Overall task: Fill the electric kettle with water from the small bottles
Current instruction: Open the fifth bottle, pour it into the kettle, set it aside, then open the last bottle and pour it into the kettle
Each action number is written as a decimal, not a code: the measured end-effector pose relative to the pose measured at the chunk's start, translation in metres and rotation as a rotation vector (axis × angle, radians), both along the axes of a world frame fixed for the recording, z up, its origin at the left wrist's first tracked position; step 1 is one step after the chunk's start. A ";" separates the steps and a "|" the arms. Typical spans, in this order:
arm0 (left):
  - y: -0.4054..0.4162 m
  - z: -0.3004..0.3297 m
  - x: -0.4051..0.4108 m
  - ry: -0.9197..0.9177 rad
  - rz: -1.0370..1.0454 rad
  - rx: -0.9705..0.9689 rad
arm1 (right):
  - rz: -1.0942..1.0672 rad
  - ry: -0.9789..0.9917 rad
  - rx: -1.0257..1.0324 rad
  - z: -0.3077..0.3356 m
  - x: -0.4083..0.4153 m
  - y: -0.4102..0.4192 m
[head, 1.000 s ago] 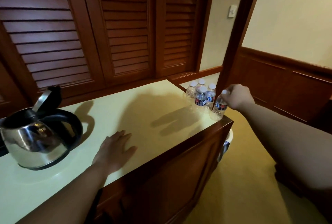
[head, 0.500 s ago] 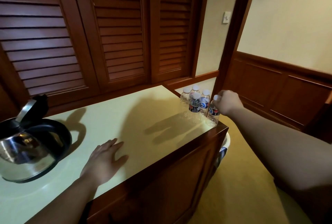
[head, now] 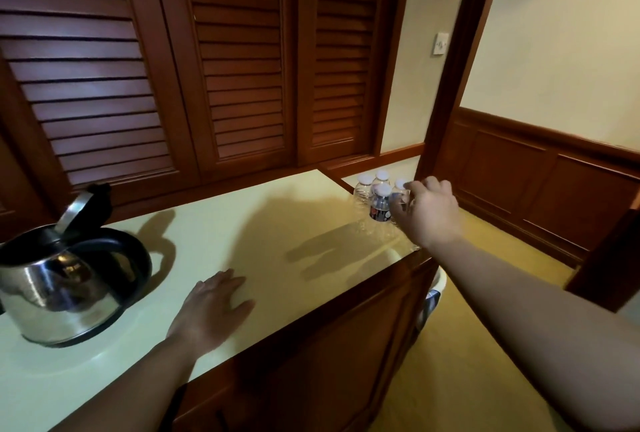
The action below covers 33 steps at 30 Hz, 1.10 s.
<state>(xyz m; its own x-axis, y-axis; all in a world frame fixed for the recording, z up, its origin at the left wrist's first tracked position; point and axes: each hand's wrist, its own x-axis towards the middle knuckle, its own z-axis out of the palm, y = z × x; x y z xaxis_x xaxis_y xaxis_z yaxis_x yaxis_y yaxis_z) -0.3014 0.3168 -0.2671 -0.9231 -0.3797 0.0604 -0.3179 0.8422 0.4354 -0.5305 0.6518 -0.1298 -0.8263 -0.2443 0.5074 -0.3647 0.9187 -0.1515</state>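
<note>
Hotel-type guest room. Dark louvred wardrobe doors (head: 225, 60), wood wainscot panelling (head: 554, 182), cream-topped wooden cabinet (head: 277, 223) with steel electric kettle (head: 65, 286) and cluster of small complimentary-style water bottles (head: 377, 192).

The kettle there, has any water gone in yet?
Not visibly. The kettle stands with its lid open, ready. The right hand is closing on one of the capped bottles; the left hand rests flat on the counter. Uncapping and pouring remain.
</note>
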 end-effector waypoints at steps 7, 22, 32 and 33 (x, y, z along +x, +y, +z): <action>-0.003 0.012 0.029 0.051 0.040 0.193 | 0.355 -0.227 -0.063 -0.043 0.065 -0.061; -0.085 0.024 0.220 0.271 0.278 0.166 | 1.044 -0.494 0.229 -0.111 0.254 -0.261; -0.149 0.023 0.338 0.593 0.924 0.397 | 1.143 -0.501 0.192 -0.134 0.333 -0.360; -0.156 0.024 0.347 0.639 1.023 0.390 | 1.137 -0.498 0.193 -0.136 0.332 -0.362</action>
